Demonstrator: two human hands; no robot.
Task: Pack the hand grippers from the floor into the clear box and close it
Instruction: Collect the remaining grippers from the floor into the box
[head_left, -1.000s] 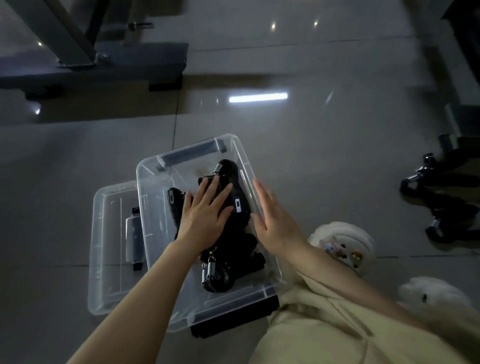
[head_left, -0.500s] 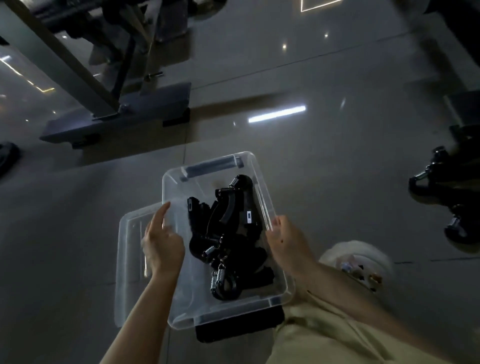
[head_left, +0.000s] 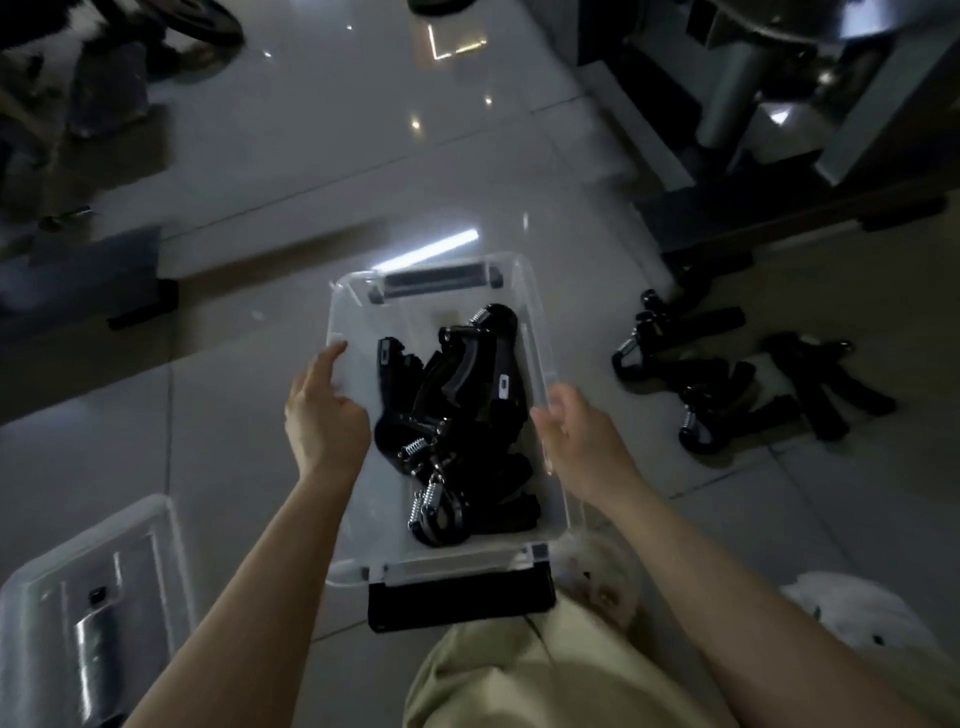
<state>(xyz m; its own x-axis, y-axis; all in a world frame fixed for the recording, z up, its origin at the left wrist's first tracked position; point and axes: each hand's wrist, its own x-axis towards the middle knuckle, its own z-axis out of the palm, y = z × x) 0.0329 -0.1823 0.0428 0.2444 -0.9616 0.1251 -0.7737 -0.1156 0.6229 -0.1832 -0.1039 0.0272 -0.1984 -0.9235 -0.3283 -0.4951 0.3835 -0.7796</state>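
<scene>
Both hands, left (head_left: 324, 415) & right (head_left: 582, 436), gripping clear box (head_left: 558, 499) walls; packed grippers (head_left: 457, 410) a dark tangle, lid (head_left: 88, 603) cut off bottom-left.

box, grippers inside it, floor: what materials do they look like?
Clear box: looks like glossy transparent plastic, since the floor and contents show through its walls; dark latch bars at both ends. Hand grippers inside: matte black handles, probably plastic or foam, with shiny coiled springs that look like steel. Floor: likely polished tile, mirror-like light reflections and visible grout lines.
</scene>
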